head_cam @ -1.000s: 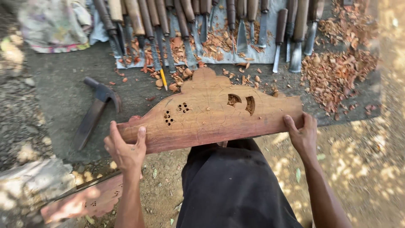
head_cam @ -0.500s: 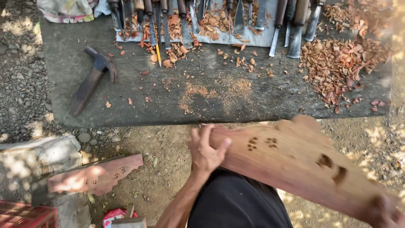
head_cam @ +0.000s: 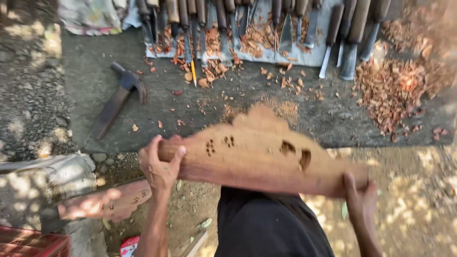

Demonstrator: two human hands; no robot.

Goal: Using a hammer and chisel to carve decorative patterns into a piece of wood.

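Carved wooden panel (head_cam: 259,154), long with a scalloped top edge and small pierced holes, sits crosswise above the person's lap, blurred, its left end a little higher than its right. Beyond it lies the dark slab (head_cam: 238,109) on the ground, which bears the tools. A pale cloth (head_cam: 295,52) at the slab's far edge carries a row of chisels (head_cam: 223,19) with wooden handles. A heap of reddish wood chips (head_cam: 395,90) lies on the slab to the right. A second carved piece (head_cam: 102,202) rests on the ground at lower left, well apart from the panel. A hammer (head_cam: 119,97) lies on the slab's left part. The left hand (head_cam: 159,164) has its grip wrapped tight round the panel's left end, thumb on top. The right hand (head_cam: 359,197) has its grip clamped on the panel's right end from below. A yellow pencil (head_cam: 193,71) lies among the chips just beside the chisels.
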